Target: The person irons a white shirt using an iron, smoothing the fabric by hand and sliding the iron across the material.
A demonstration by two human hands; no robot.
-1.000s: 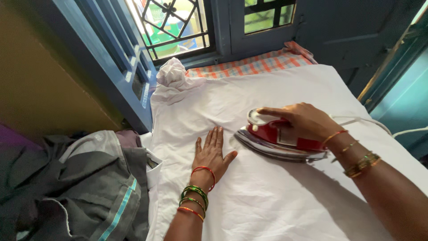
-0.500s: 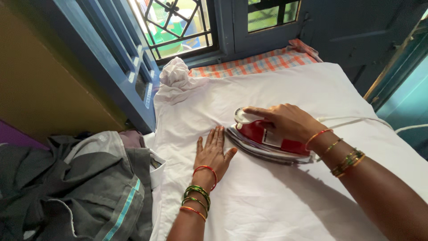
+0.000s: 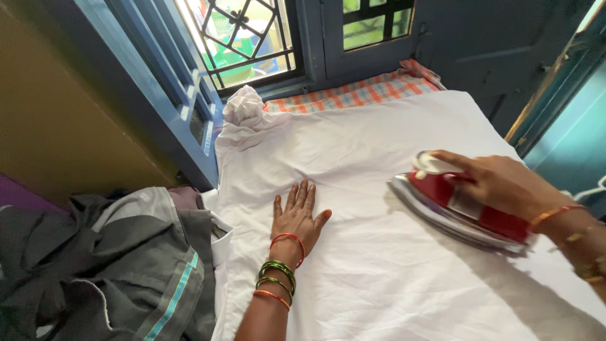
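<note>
A white garment lies spread over the ironing surface. My left hand rests flat on it near the left side, fingers apart, pressing the cloth down. My right hand grips the handle of a red and silver iron, which sits sole-down on the cloth at the right. A bunched part of the white garment is crumpled at the far left corner by the window.
A heap of grey clothes with a teal stripe lies at the left. An orange checked cloth shows at the far edge under the garment. A blue window frame with a grille stands behind; a white cord trails right.
The iron and my right hand have slid to the right across the cloth, away from my left hand. My left hand stays flat in about the same place.
</note>
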